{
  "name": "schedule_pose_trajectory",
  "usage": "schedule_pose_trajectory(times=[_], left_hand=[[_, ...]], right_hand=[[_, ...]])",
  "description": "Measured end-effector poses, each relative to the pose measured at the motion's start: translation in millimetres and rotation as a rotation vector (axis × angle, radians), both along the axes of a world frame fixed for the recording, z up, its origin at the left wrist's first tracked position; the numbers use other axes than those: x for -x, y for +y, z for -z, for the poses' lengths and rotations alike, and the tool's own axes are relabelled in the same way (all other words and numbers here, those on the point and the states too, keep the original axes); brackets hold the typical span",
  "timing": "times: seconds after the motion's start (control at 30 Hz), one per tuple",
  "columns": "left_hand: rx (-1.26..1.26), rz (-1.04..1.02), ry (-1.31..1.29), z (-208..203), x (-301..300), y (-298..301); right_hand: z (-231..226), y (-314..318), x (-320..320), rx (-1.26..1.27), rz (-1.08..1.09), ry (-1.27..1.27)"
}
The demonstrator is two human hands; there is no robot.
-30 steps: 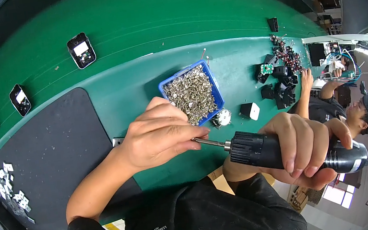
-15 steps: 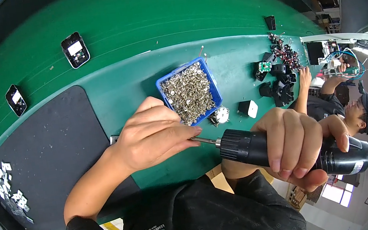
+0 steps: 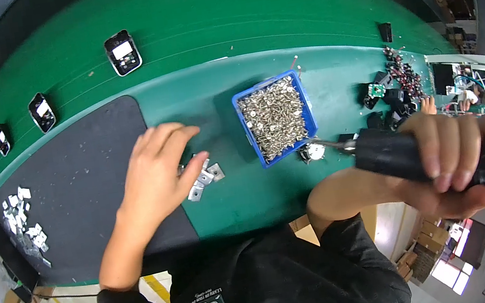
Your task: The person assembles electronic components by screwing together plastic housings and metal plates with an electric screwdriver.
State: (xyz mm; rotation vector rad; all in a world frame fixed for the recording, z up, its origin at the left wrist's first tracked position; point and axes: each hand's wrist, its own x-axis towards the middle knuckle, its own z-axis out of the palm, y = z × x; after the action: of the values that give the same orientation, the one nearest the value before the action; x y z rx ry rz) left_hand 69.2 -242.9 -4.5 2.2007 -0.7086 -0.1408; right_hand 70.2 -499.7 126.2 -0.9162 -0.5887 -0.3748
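My right hand [image 3: 452, 151] is wrapped round a black electric screwdriver [image 3: 388, 155]. Its thin metal bit points left, towards the near right corner of a blue tray [image 3: 306, 101] full of silvery screws [image 3: 275, 118]. Left of that tray hovers my left hand [image 3: 160, 170], its fingers apart and no object visible in them. Several small metal plates [image 3: 215, 171] lie on the green table beside its thumb and fingertips, partly covered by the hand. Close to the bit and the tray sits a round part with a white face [image 3: 316, 151].
A dark mat [image 3: 91, 186] covers the left side, with white pieces [image 3: 20, 216] scattered on it. Black devices [image 3: 123, 53] stand in a row on the far green strip. Black housings [image 3: 394, 97] and small wired parts [image 3: 403, 71] are heaped at right, near a co-worker's hand [image 3: 428, 105].
My left hand has left the screwdriver bit and moved left, opening near the metal plates. My right hand has carried the screwdriver to the right. The view has shifted a little.
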Motion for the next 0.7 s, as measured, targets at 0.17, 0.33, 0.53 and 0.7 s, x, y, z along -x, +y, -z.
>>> schedule_pose_trajectory(times=[0.17,0.33,0.53,0.7], left_hand=[[-0.141,-0.057,0.069,-2,17,-21],[-0.327,-0.11,0.179,-16,23,-23],[-0.364,-0.165,0.177,-17,13,-36],[-0.037,-0.123,-0.168,-31,-36,-60]], right_hand=[[-12,-48,0,0.025,0.029,-0.017],[7,-36,-16,0.237,0.293,0.259],[1,-36,-10,-0.03,-0.015,0.337],[-6,-37,14,0.244,0.116,0.028]])
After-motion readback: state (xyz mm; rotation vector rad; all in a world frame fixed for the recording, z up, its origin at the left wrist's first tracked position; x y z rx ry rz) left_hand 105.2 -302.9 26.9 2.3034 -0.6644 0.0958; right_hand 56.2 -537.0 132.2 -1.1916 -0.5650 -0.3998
